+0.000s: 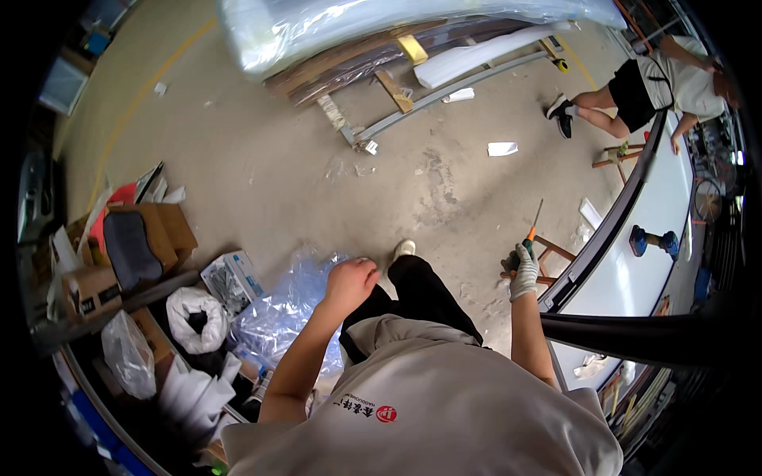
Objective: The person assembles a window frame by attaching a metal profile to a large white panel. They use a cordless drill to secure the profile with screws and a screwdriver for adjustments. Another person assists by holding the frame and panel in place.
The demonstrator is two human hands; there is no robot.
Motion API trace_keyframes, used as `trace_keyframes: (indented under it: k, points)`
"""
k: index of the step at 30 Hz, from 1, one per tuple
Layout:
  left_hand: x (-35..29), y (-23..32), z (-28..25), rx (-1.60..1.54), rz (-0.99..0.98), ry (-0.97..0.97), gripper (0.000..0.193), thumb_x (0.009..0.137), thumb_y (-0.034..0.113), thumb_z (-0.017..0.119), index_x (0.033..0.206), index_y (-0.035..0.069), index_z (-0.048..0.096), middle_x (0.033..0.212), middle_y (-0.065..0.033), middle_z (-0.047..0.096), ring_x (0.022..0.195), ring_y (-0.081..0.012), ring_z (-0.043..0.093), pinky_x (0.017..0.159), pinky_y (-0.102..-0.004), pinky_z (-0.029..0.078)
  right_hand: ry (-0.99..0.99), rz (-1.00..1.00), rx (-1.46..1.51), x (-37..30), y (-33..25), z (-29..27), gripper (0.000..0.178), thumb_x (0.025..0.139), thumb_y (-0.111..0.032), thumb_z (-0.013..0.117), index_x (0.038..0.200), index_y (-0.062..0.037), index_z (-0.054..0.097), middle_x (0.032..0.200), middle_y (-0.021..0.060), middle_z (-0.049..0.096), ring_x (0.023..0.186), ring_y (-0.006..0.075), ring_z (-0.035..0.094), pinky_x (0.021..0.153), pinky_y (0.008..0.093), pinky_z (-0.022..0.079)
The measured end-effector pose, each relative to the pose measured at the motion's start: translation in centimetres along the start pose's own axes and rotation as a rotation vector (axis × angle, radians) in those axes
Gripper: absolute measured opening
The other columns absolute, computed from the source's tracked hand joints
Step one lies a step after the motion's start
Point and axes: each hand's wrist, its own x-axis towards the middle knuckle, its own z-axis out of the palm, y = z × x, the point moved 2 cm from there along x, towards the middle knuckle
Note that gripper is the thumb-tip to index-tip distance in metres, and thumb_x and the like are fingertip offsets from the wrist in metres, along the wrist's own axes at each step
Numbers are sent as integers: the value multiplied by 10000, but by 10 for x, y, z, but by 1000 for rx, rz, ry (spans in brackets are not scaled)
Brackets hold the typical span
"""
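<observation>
In my right hand (524, 274), which wears a pale work glove, is a screwdriver (531, 232) with an orange and dark green handle. Its long thin shaft points up and away from me. My bare left hand (353, 283) hangs in front of my left thigh with the fingers curled in; nothing shows in it, though the palm side is hidden. Beneath and beside that hand lies crumpled clear bluish plastic film (282, 309). Just past the right hand stands a wooden trestle (556, 248) at the edge of a long white panel (611, 258).
A blue cordless drill (654, 242) lies on the panel. Another person (635, 91) stands at its far end. Ahead, a metal rack (452, 97) holds film-wrapped long pieces. Cardboard boxes (167, 230), a white roll (197, 320) and plastic bags (127, 355) crowd the left.
</observation>
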Motion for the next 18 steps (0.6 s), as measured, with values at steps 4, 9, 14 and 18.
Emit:
trace_keyframes:
  k: [4, 9, 14, 18]
  points:
    - [114, 45, 5, 33, 303, -52, 155, 771, 206, 619, 750, 55, 591, 732, -105, 604, 746, -299, 589, 665, -405, 476, -7, 78, 88, -20, -29, -9, 144, 814, -184, 631, 914, -129, 544, 694, 3, 549, 553, 141, 553, 584, 347, 528]
    - [227, 108, 9, -9, 504, -188, 158, 794, 219, 610, 816, 62, 624, 758, -77, 624, 766, -271, 597, 686, -381, 481, -11, 73, 85, -12, -58, -30, 165, 818, -167, 625, 954, -108, 553, 671, 4, 558, 545, 137, 569, 532, 336, 533]
    - [299, 132, 27, -76, 614, -380, 160, 801, 214, 608, 833, 60, 638, 800, -90, 637, 791, -269, 603, 681, -383, 482, 89, 156, 189, -9, -56, -42, 204, 814, -205, 639, 973, -104, 561, 691, 19, 577, 532, 139, 578, 552, 340, 551]
    - [360, 128, 30, -52, 604, -554, 169, 793, 209, 612, 843, 49, 628, 779, -107, 625, 771, -294, 597, 668, -401, 479, 237, 259, 240, 0, -55, -38, 264, 808, -278, 660, 1000, -119, 574, 680, 20, 584, 510, 139, 573, 547, 339, 544]
